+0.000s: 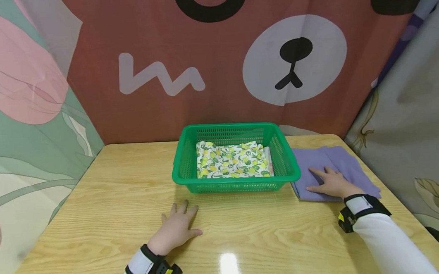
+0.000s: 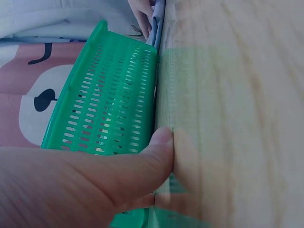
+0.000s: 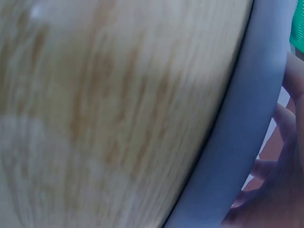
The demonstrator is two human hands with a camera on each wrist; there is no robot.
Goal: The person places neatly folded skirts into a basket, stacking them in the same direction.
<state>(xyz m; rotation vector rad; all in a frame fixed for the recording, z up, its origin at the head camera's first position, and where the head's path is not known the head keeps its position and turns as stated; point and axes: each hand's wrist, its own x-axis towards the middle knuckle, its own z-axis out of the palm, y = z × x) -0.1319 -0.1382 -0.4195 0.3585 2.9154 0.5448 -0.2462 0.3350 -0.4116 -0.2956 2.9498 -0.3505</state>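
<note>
Nearest, the left hand [image 1: 176, 230] lies flat on the table [image 1: 265, 234], fingers spread wide and holding nothing, just short of the basket [image 1: 236, 180] and a little to its left. Farther up on the right, the right hand [image 1: 331, 183] rests on the purple cloth [image 1: 345, 163], its fingers spread too and gripping nothing; the cloth is directly beneath it, lying flat by the basket's right side, close to the table's right edge. The basket stands upright near the back of the table, and inside it sits a folded lemon-print cloth [image 1: 232, 159] with a strip of pink fabric [image 1: 269, 161] at its right. Only the head view looks down onto that print. From the left wrist, the basket's slotted near wall fills the space beyond the thumb, whose tip meets the table. From the right wrist, the purple cloth's near edge appears as a thick, rounded band, with fingers over it. Behind everything hangs a brown curtain [image 1: 166, 115] with an animal's snout.
</note>
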